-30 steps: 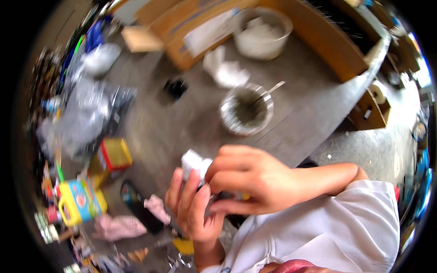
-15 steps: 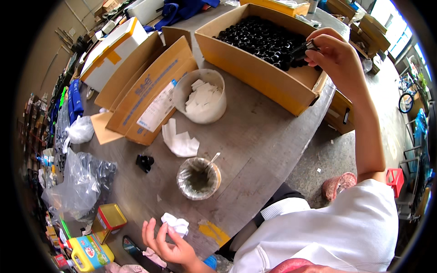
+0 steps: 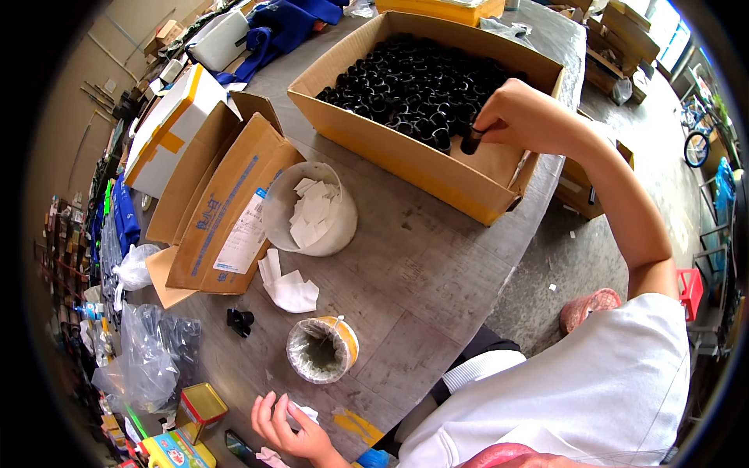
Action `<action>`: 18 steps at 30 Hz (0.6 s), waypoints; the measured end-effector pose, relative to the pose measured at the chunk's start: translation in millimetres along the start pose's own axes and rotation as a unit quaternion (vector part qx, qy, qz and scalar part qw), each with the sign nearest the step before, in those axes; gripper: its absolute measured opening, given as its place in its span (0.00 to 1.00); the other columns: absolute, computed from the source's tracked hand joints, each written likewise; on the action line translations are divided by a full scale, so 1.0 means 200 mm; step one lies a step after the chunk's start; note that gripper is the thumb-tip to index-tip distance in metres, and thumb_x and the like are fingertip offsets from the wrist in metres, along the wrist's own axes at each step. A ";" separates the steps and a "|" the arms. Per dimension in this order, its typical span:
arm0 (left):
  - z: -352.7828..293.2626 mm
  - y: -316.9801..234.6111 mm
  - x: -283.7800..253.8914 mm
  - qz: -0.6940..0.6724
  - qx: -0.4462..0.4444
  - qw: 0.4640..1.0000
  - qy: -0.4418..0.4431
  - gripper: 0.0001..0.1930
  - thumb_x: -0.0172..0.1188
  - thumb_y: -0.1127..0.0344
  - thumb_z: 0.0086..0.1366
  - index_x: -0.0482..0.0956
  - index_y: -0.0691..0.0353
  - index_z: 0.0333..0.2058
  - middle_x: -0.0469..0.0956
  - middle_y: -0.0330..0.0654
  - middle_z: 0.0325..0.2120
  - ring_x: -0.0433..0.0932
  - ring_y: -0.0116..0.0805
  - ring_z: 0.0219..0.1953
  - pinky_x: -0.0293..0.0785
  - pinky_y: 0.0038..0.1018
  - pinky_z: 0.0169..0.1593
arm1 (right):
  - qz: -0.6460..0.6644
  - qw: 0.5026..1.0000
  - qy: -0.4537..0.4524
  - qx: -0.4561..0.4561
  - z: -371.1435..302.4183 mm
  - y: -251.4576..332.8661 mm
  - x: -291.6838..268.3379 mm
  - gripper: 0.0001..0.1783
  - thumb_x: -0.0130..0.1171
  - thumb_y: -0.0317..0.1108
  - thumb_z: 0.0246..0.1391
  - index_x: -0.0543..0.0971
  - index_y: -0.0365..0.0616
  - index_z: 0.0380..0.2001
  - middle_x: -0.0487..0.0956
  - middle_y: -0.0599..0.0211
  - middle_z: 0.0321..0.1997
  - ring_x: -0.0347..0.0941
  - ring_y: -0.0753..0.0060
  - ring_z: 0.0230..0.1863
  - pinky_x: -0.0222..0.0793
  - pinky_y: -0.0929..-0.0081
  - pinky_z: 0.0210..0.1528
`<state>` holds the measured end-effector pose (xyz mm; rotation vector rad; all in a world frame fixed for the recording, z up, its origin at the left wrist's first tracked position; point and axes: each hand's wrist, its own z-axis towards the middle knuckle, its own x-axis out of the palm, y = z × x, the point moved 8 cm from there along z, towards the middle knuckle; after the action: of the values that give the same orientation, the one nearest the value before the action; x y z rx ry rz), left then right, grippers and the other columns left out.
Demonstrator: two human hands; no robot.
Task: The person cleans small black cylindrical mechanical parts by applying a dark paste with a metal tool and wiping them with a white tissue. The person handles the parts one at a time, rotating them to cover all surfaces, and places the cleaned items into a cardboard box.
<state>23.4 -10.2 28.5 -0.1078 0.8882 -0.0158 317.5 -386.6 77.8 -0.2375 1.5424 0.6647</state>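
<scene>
The right hand (image 3: 515, 117) pinches a black fitting (image 3: 470, 142) at a cardboard box (image 3: 406, 165) of black parts (image 3: 421, 86); whether the left hand (image 3: 289, 429) grips white tissue (image 3: 308, 413) is unclear.

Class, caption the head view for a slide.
Right hand holds a small black part at an open brown cardboard box.

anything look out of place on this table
One black piece lies alone on the grey table, apart from the many similar-looking pieces in the cardboard box. A yellow patch also marks the table near its edge; whether paint or tape is unclear.
</scene>
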 end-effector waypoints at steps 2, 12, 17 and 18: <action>0.00 -0.01 0.00 0.006 0.006 1.000 0.004 0.04 0.55 0.75 0.61 0.77 0.68 0.33 0.76 0.47 0.40 0.71 0.50 0.48 0.67 0.44 0.51 | -0.032 0.999 0.010 -0.001 0.06 0.01 0.02 0.08 0.63 0.25 0.42 0.81 0.35 0.30 0.77 0.49 0.25 0.73 0.51 0.28 0.72 0.70 0.34; 0.03 -0.06 0.01 0.023 0.004 1.000 0.013 0.03 0.56 0.74 0.61 0.78 0.66 0.31 0.77 0.46 0.37 0.73 0.49 0.45 0.69 0.43 0.48 | -0.062 0.998 0.019 0.003 0.10 -0.05 0.09 0.10 0.62 0.28 0.41 0.82 0.40 0.31 0.79 0.55 0.24 0.76 0.56 0.28 0.73 0.69 0.34; 0.01 -0.02 0.02 0.001 -0.009 1.000 0.007 0.05 0.57 0.78 0.57 0.79 0.67 0.32 0.77 0.46 0.38 0.73 0.48 0.46 0.69 0.40 0.50 | -0.033 0.994 -0.106 -0.006 0.04 0.09 -0.13 0.09 0.61 0.26 0.43 0.81 0.39 0.32 0.79 0.57 0.26 0.78 0.58 0.29 0.73 0.70 0.35; 0.02 -0.01 0.03 -0.006 -0.027 0.999 0.016 0.05 0.57 0.78 0.56 0.79 0.66 0.32 0.77 0.45 0.38 0.73 0.48 0.46 0.69 0.40 0.50 | -0.030 0.993 -0.116 0.003 0.04 0.13 -0.15 0.09 0.61 0.25 0.44 0.80 0.38 0.33 0.79 0.58 0.26 0.78 0.61 0.29 0.73 0.72 0.36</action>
<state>29.3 -11.8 26.5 -0.1639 0.9211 -0.0050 313.0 -368.2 114.0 -0.1945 1.3103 0.6167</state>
